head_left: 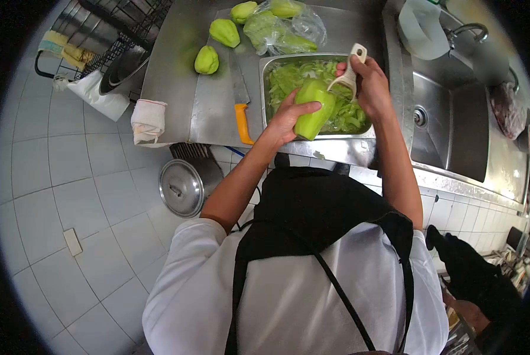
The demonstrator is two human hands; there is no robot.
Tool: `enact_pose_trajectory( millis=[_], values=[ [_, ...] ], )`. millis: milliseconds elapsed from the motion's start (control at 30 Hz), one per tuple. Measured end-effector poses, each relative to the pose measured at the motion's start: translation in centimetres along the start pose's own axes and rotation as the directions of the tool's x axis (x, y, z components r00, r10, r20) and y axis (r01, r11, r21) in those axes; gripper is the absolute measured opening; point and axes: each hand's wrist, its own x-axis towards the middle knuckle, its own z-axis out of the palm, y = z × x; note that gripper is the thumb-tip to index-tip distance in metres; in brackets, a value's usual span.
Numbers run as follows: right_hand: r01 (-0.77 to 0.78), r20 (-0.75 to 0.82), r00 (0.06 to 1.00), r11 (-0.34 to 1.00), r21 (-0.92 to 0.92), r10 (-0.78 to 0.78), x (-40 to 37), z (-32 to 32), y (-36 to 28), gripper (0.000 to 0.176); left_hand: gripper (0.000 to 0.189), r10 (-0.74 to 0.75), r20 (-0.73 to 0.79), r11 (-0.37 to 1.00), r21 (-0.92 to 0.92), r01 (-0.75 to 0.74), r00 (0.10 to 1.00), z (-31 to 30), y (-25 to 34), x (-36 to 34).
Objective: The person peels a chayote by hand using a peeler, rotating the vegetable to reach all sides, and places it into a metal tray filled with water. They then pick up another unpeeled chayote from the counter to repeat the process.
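Note:
My left hand [287, 120] is wrapped round a pale green chayote [313, 110], held tilted over the front of a metal tray [266, 89]. Green peelings [291, 80] fill much of that tray. A white peeler [349, 77] is gripped in my right hand [368, 83], its head right at the upper right side of the chayote. To the left of the tray, a knife with an orange handle [242, 123] lies on the steel counter. Two whole chayotes, one nearer [207, 60] and one farther [224, 32], rest beyond it, close to a clear plastic bag [271, 32] with more green chayotes.
A steel sink [439, 112] with a tap [472, 28] is on the right, a white plastic container [421, 29] beside the tap. A folded white cloth [149, 118] sits at the counter's left corner. Below stands a lidded metal pot [182, 188]. Another person [475, 278] is at lower right.

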Motion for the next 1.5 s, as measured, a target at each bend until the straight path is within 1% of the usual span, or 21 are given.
enact_pose_trajectory(
  millis=[100,233,333,433,533,633,733,833,933,1033,1133,1233,1333,1433,1500],
  values=[
    [0.114,0.080,0.991,0.985,-0.128,-0.105,-0.2,1.1,1.0,0.025,0.063,-0.002,0.027,1.000,0.028,0.001,1.000,0.8,-0.3,0.7],
    [0.238,0.063,0.971,0.942,-0.235,-0.229,0.0,1.1,2.1,0.026,0.058,-0.016,0.023,0.999,0.037,0.015,1.000,1.2,-0.9,1.1],
    [0.262,0.078,0.965,0.941,-0.216,-0.251,0.4,0.7,2.6,0.026,0.057,-0.049,-0.006,0.997,0.061,0.049,0.999,1.1,-0.9,1.2],
    [0.258,0.055,0.966,0.944,-0.208,-0.252,0.7,0.7,2.7,0.026,0.058,0.005,0.028,0.998,0.067,-0.007,1.000,0.7,-1.1,1.3],
    [0.180,0.051,0.984,0.968,-0.174,-0.173,1.1,1.1,2.5,0.026,0.061,0.010,0.120,0.999,0.035,-0.015,0.993,-0.2,-0.7,1.9],
    [0.105,0.017,0.994,0.981,-0.162,-0.104,1.3,1.8,1.9,0.025,0.062,0.004,0.122,1.000,-0.004,-0.003,0.993,0.1,-0.3,1.6],
    [0.051,0.084,0.996,0.973,-0.225,-0.033,1.3,1.7,1.2,0.026,0.063,-0.074,0.154,0.995,-0.048,0.082,0.985,-0.5,0.1,2.0],
    [0.067,0.067,0.996,0.974,-0.216,-0.053,0.9,2.1,1.5,0.027,0.064,-0.100,0.069,0.990,0.102,0.093,0.993,0.5,0.5,2.1],
    [0.042,0.069,0.997,0.968,-0.247,-0.025,1.0,1.9,1.2,0.028,0.062,-0.125,0.126,0.991,0.064,0.118,0.984,0.7,0.2,2.6],
    [0.091,0.097,0.993,0.951,-0.295,-0.065,1.1,1.5,1.1,0.029,0.059,-0.151,0.144,0.988,0.060,0.144,0.978,0.7,0.0,3.3],
    [0.092,0.079,0.994,0.965,-0.246,-0.075,1.5,1.0,1.3,0.029,0.057,-0.124,0.175,0.991,0.076,0.112,0.977,0.6,0.3,3.4],
    [0.051,0.059,0.998,0.962,-0.269,-0.036,1.8,0.9,1.3,0.028,0.060,-0.104,0.189,0.992,0.096,0.087,0.976,-0.4,0.0,4.1],
    [0.042,0.001,0.999,0.975,-0.218,-0.043,2.1,1.7,1.6,0.027,0.062,-0.099,0.175,0.993,0.082,0.086,0.980,-1.2,0.1,4.4],
    [0.013,0.026,1.000,0.986,-0.166,-0.008,3.6,1.1,2.6,0.027,0.064,-0.099,0.175,0.991,0.104,0.082,0.980,-1.7,0.5,4.5],
    [0.003,0.075,0.997,0.980,-0.199,0.013,4.6,1.4,2.8,0.026,0.063,-0.112,0.219,0.991,0.094,0.093,0.969,-2.1,0.9,4.7]
  ],
)
